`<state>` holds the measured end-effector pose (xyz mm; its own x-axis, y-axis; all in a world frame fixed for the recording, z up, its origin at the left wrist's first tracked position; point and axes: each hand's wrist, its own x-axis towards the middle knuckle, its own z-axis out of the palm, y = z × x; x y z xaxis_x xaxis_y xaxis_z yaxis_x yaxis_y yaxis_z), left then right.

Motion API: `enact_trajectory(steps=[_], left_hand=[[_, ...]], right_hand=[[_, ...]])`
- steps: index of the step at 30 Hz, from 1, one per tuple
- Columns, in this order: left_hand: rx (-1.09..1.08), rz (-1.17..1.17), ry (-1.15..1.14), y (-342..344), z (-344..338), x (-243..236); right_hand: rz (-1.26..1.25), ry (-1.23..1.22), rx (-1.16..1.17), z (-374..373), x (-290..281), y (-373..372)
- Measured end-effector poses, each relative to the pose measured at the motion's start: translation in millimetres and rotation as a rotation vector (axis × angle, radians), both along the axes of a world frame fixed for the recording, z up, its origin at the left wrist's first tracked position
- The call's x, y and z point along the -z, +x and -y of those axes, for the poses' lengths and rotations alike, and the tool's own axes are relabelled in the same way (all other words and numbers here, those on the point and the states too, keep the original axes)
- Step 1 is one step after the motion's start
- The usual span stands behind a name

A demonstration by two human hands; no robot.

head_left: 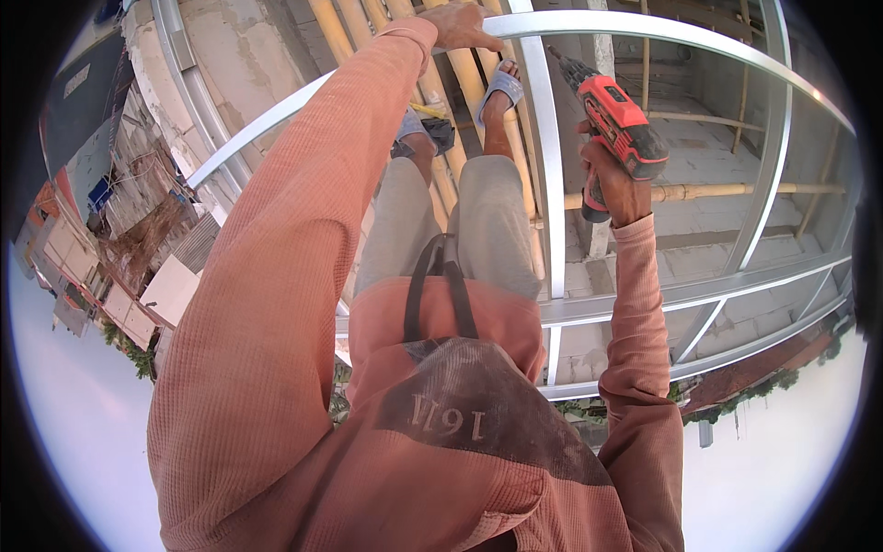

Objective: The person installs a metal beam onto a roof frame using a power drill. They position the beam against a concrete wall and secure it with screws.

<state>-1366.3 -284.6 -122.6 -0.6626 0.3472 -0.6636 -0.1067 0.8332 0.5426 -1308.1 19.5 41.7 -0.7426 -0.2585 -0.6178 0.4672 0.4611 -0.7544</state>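
In my right hand is a red and black cordless drill, gripped round its handle. The drill points up and left, its tip close to the joint where a silvery upright metal channel meets a long cross channel. Just left of that joint, my left hand reaches over the cross channel and grips it, with one finger stretched toward the joint. Its other fingers are partly hidden at the top of the picture.
My feet, in blue-grey sandals, stand on several bamboo poles. More metal framing and a horizontal bamboo pole lie to the right. A grey block wall is at the upper left. Rooftops show far below on the left.
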Motion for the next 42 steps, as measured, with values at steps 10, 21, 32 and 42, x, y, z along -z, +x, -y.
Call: enact_trajectory(steps=[10,21,32,42], left_hand=[[-0.094,0.126,0.018,-9.8,-4.4,-1.9],[-0.099,0.122,0.004,-11.4,-5.7,-8.8],[-0.029,0.169,0.083,-17.3,-2.2,-16.2],[-0.059,0.16,0.102,-23.0,-3.8,-27.4]], right_hand=[[0.159,-0.044,0.159,25.5,33.2,-16.3],[0.043,0.194,-0.117,29.9,34.5,-41.7],[0.026,0.22,-0.097,34.7,45.9,-22.9],[0.13,0.22,0.12,48.4,34.4,-32.0]])
